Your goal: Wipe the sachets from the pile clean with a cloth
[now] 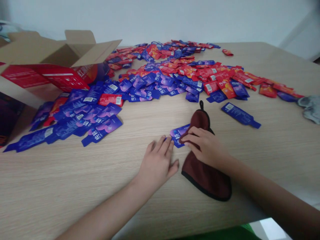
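Observation:
A blue-purple sachet (176,133) lies flat on the table in front of me, partly covered. My left hand (158,160) rests palm down with its fingers stretched out, the fingertips at the sachet's left end. Bunched in the fingers of my right hand (207,146) is a dark brown cloth (207,178) with black edging and a small hanging loop at its top. That hand presses the cloth onto the sachet's right part, which is hidden. To the right of the cloth, a single blue sachet (241,115) lies by itself.
A long heap of red and blue sachets (160,81) stretches across the back. Overlapping blue sachets (82,116) lie at the left. Behind them stands an open red cardboard box (62,75). A grey cloth (311,108) sits at the right edge of the view.

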`<state>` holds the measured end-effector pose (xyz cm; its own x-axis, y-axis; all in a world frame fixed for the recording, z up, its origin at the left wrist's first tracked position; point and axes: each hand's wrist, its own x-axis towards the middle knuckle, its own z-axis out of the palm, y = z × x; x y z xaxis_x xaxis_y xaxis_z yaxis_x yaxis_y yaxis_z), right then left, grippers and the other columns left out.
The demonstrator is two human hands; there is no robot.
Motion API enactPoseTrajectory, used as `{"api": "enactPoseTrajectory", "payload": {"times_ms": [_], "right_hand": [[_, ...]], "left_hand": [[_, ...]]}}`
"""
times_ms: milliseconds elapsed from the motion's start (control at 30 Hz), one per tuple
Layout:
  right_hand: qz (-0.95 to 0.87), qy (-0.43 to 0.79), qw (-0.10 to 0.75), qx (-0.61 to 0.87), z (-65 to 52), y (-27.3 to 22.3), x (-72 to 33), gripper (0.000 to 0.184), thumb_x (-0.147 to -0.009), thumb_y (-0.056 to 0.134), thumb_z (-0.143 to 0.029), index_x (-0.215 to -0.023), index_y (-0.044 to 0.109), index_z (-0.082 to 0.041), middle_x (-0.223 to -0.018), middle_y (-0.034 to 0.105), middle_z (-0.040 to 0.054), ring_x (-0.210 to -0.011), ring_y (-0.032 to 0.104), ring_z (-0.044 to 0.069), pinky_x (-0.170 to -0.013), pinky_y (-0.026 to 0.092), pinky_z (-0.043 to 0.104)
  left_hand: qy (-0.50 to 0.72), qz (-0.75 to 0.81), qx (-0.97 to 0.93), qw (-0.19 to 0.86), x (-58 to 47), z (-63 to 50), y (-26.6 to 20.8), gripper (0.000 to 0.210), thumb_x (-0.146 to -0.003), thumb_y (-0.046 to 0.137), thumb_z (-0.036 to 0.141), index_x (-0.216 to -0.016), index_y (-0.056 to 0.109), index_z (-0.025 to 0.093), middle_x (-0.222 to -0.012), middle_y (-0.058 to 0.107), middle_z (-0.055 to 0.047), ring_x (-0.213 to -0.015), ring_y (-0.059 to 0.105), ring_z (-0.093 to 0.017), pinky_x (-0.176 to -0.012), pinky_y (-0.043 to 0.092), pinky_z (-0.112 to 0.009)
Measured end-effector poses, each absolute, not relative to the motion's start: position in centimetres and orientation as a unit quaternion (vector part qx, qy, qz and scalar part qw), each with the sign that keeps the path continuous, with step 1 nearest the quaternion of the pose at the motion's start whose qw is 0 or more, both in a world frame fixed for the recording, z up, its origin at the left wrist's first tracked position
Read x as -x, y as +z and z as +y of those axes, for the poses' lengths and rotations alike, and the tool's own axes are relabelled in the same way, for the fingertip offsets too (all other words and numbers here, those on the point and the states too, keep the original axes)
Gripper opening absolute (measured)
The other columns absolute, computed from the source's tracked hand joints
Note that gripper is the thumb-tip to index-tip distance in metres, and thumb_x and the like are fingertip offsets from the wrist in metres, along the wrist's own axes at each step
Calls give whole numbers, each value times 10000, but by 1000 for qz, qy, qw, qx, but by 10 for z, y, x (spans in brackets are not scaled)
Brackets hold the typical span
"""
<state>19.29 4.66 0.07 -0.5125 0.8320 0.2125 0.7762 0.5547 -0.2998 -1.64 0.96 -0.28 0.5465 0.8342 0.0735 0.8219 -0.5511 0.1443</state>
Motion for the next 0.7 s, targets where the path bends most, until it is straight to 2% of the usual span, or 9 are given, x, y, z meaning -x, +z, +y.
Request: {"api": "enactPoseTrajectory", "payload": {"times_ms": [233,433,600,700], "right_hand": [[-821,155,147,530,64,14,-240,148,-873,553,-231,-920,691,-259,-960,636,22,-837,620,189,-786,487,350],[-854,121,200,464,74,31,-193,205,-912,497,-231,-1029,665,-221,-1013,616,60,-911,585,195,-824,464,346],[-884,37,132,446,75,10,-155,265,-943,448,-269,-1051,687,-226,-967,583,92,-897,519,236,-801,420,391],[-874,36,132,467,78,0,-169,274,-944,444,-280,-1049,693,-235,-981,574,95,-888,512,239,-818,414,404]], "left_hand": [[69,467,-880,50,17,12,-4,569,-922,455,416,-1373,485,71,-1462,457,-161,-1356,401,-315,-1043,373,-517],[66,460,-883,62,20,12,-5,589,-910,473,432,-1403,457,109,-1496,420,-132,-1384,358,-315,-1055,348,-534],[58,465,-882,54,19,9,-5,619,-866,534,402,-1389,469,76,-1479,438,-148,-1383,357,-329,-1058,350,-532],[61,471,-878,55,17,8,-5,608,-888,491,398,-1398,455,68,-1493,420,-134,-1384,361,-311,-1065,352,-522]]}}
